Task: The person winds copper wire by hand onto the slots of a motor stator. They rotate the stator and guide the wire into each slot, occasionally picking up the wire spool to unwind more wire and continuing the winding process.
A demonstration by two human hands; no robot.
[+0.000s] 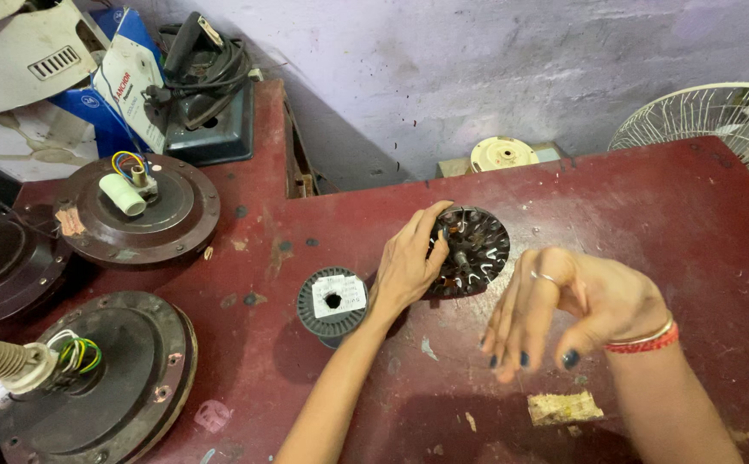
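Your left hand [409, 262] is curled around the left edge of the dark slotted stator core [469, 252], which stands tilted on the red tabletop [649, 198] just right of the frame's centre, its shaft pointing toward you. Your right hand [576, 305] hangs above the tabletop to the lower right of the core, fingers loosely spread and bent downward, gripping nothing that can be made out; if a fine wire runs through it, the picture is too coarse to show it.

The likeliest trouble, as I judge it: the core rests on its rim and only one hand steadies it, so a slack grip could let it roll or tip flat. The small grey wire spool [332, 301] sits just beside your left wrist, lower left of the core; a sweep of your forearm could knock it over. Copper strands at the core's slots look thin and could snag on your fingers or ring.

Counted: one stator core, one wire spool, three round brown fan motor housings [138, 210] along the left side of the frame, one wire fan guard [718, 120] at the upper right, one cream round cover [503, 155] behind the tabletop's far edge, one scrap of pale wood [565, 407] at the lower right, and cardboard boxes [22, 77] stacked at the upper left.
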